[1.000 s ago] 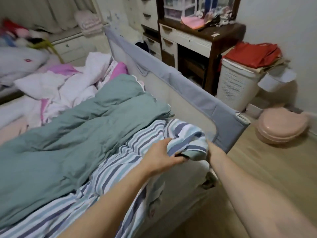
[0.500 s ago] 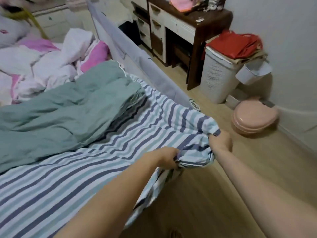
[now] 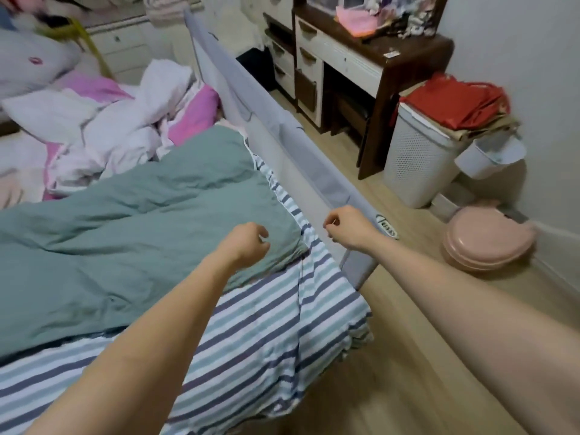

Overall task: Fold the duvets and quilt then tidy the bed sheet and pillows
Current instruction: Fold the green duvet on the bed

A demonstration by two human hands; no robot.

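Observation:
A teal green duvet (image 3: 125,230) lies crumpled across the bed on a blue and white striped bed sheet (image 3: 266,334), whose corner hangs over the bed's near edge. Behind it a white and pink quilt (image 3: 119,130) is bunched up, with a grey pillow (image 3: 28,64) at the far left. My left hand (image 3: 248,243) hovers over the duvet's near right corner, fingers curled, holding nothing. Beside the end of the grey bed rail (image 3: 282,142), my right hand (image 3: 345,227) is also curled and empty.
A dark wooden desk (image 3: 392,54) with drawers stands right of the rail. By the wall are a white laundry basket (image 3: 414,158) topped with red cloth (image 3: 455,98), a small white bin (image 3: 489,155) and a pink round lid (image 3: 489,237) on the wooden floor.
Both hands have let go of the striped sheet's corner, which now lies spread over the bed's edge. They have lifted and moved forward towards the green duvet.

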